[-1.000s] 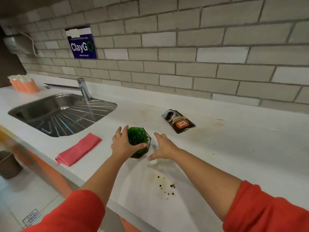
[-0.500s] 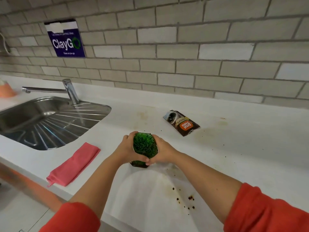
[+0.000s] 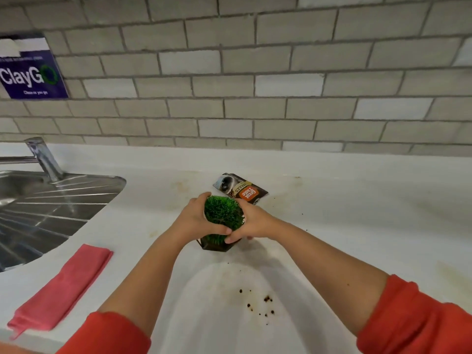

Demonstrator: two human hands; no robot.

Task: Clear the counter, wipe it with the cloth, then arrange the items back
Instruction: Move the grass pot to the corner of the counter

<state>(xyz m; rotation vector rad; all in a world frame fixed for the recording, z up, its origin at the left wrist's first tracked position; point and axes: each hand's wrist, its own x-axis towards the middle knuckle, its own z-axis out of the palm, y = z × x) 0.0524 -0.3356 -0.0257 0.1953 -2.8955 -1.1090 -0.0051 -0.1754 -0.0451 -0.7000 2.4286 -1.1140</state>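
A small green grass-like plant in a dark angular pot (image 3: 223, 215) is at the middle of the white counter (image 3: 357, 226). My left hand (image 3: 195, 221) grips its left side and my right hand (image 3: 252, 223) grips its right side, thumbs curled over the front. Whether the pot's base touches the counter is unclear. A brown coffee sachet (image 3: 241, 189) lies just behind the plant. A folded pink cloth (image 3: 63, 287) lies near the front edge at the left. Dark crumbs (image 3: 265, 302) and brown stains mark the counter in front of the plant.
A steel sink with drainboard (image 3: 51, 210) and a tap (image 3: 43, 157) fills the left side. A grey brick wall rises behind the counter, with a blue ClayGo sign (image 3: 30, 70) on it. The counter's front edge runs along the bottom left.
One second ago only my left hand held the plant; my right hand has since closed on its other side. The view has shifted right and closer.
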